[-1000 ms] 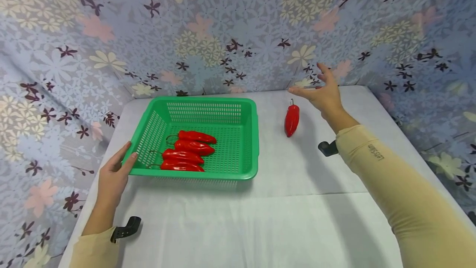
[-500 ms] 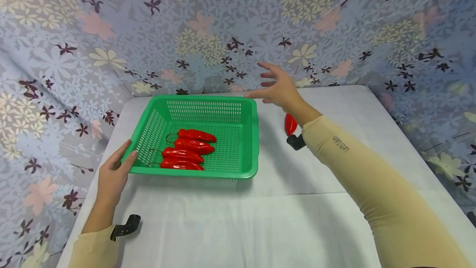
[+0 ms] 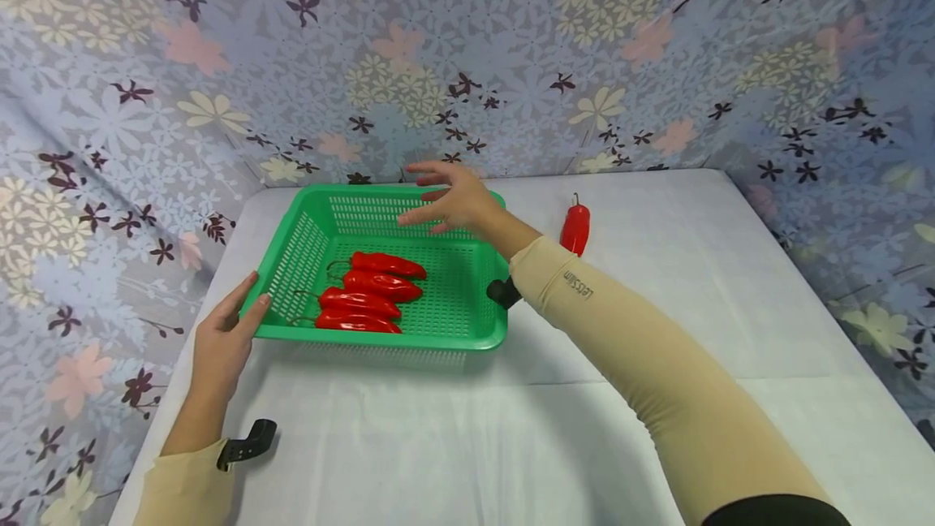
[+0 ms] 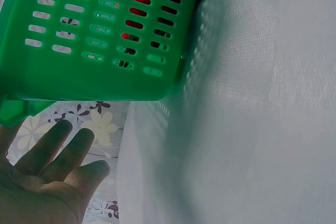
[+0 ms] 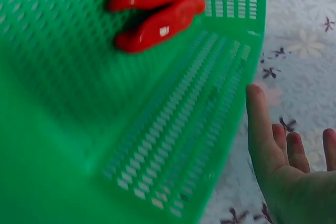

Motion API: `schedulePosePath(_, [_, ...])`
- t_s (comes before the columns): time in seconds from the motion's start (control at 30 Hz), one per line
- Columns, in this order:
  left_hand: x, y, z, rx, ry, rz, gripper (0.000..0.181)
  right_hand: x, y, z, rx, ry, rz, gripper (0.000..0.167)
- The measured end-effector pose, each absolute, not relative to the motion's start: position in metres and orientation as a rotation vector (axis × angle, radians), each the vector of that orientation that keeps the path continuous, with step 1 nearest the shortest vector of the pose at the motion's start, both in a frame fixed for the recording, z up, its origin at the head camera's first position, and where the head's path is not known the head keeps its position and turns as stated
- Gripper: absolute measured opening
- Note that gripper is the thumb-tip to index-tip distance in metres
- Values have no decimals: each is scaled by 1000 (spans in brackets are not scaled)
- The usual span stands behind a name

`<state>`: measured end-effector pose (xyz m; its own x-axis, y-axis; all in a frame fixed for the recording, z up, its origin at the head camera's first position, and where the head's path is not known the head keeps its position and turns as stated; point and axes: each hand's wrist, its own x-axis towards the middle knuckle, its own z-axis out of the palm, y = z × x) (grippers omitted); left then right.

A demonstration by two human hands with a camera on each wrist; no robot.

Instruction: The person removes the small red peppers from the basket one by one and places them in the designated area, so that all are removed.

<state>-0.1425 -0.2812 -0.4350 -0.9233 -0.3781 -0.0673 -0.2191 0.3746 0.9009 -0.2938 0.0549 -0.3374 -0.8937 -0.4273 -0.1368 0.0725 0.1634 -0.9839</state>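
Observation:
A green basket (image 3: 467, 342) holds several red peppers (image 3: 383, 286) lying side by side. At its left end, my left hand (image 3: 222, 347) grips the rim between thumb and fingers; in the left wrist view the other fingers of that hand (image 4: 58, 171) spread below the basket wall (image 4: 79, 82). My right hand (image 3: 456, 201) hovers over the basket's far right part, fingers spread and holding nothing. From the right wrist, the hand (image 5: 289, 166) appears beside the basket rim (image 5: 231, 145), with two peppers (image 5: 163, 24) inside.
Another red pepper (image 3: 575, 227) lies on the white-covered table (image 3: 657, 266), right of the basket and beyond my right forearm. Flowered fabric (image 3: 511, 47) stands behind the table and along both sides.
My right hand has swept left from beside the lone pepper to above the basket, its fingers staying apart. The left hand keeps its grip on the rim.

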Motion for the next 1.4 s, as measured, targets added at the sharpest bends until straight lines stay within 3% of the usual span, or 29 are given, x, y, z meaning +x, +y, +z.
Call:
schedulePosePath(0.3, [-142, -282, -436, 527, -2449, -1613, 58, -299, 29, -357, -127, 1825, -1796, 79])
schedulePosePath(0.7, [-143, -282, -437, 489, -2456, -1619, 59, -309, 30, -386, 75, 1799, -1651, 76])
schedulePosePath(1.4, [-142, -284, -440, 456, -2438, -1642, 59, -309, -7, -414, 62, 1885, -1395, 79])
